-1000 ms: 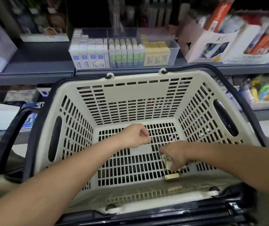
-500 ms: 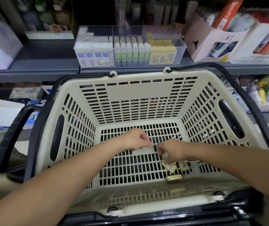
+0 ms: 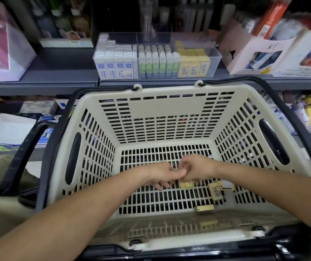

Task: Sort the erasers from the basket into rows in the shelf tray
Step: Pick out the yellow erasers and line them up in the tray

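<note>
The right hand [image 3: 194, 167] is now lifted off the loose erasers [image 3: 215, 191] and touched to the left hand [image 3: 162, 174] in the basket [image 3: 150, 108], both curled, contents can't be told, likely a handoff.

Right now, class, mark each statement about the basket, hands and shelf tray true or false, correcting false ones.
1. Loose yellow block erasers lie on the floor of the cream slotted plastic basket. True.
2. The clear plastic shelf tray holds only yellow erasers. False: blue-and-white packs and green-labelled ones fill rows too.
3. The left hand and right hand meet inside the basket. True.
4. The tray's yellow row stands at its left end. False: the yellow row is at its right end.
</note>
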A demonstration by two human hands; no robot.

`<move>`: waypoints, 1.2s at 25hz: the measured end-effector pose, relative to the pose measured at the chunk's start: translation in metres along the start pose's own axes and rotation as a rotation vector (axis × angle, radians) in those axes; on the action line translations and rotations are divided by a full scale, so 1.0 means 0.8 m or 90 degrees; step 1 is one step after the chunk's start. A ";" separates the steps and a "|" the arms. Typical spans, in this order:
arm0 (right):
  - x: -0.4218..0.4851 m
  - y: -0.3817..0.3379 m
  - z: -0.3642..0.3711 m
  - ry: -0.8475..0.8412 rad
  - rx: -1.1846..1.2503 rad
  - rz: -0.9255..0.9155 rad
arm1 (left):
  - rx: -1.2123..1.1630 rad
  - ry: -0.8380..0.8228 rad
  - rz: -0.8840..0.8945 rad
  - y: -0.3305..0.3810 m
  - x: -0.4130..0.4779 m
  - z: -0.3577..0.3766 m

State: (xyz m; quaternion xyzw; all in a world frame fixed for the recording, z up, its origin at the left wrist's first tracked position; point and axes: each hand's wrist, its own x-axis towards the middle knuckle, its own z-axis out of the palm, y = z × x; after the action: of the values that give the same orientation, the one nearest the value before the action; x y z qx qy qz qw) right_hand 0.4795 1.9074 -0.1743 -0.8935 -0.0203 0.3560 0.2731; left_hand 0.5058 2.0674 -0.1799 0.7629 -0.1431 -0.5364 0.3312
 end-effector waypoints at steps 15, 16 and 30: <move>-0.021 -0.037 -0.064 0.147 0.334 -0.009 | -0.611 0.132 0.116 0.016 -0.007 -0.025; -0.021 -0.036 -0.066 0.143 0.356 -0.003 | -0.620 0.128 0.116 0.016 -0.007 -0.025; -0.034 0.052 -0.043 -0.124 -0.443 0.213 | -0.537 0.112 0.082 0.018 -0.004 -0.024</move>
State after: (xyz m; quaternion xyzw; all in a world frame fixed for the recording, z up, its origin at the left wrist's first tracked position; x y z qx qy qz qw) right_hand 0.4750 1.8492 -0.1580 -0.8856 -0.0197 0.4505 -0.1111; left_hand 0.5245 2.0650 -0.1641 0.5930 0.0702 -0.4588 0.6580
